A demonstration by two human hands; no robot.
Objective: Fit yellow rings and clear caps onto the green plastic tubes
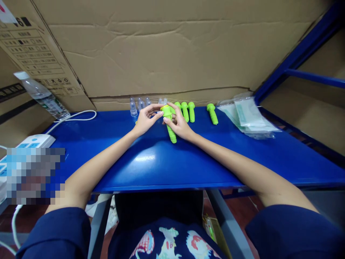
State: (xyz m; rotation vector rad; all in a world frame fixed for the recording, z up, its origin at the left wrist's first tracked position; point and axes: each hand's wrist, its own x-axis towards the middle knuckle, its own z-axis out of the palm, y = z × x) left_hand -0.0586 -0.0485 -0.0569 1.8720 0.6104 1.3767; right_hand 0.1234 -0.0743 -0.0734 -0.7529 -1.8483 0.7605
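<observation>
A bright green handle-shaped piece [171,133] with a ribbed grip and a yellow ring at its top is held over the middle of the blue table. My left hand [147,118] pinches its upper end near the ring, thumb and fingers closed on it. Wrapped around its side is my right hand [180,123], fingers partly behind it. Just beyond my right hand lie several more green handle pieces [191,112], and another green handle [212,114] lies apart to the right. Small clear plastic bottles [133,107] stand behind my left hand.
A cardboard wall [172,54] closes off the table's back. Clear plastic bags [249,117] lie at the right, near a blue metal frame [296,57]. At left are a water bottle [44,96], a white cable [81,116] and a power strip [32,141].
</observation>
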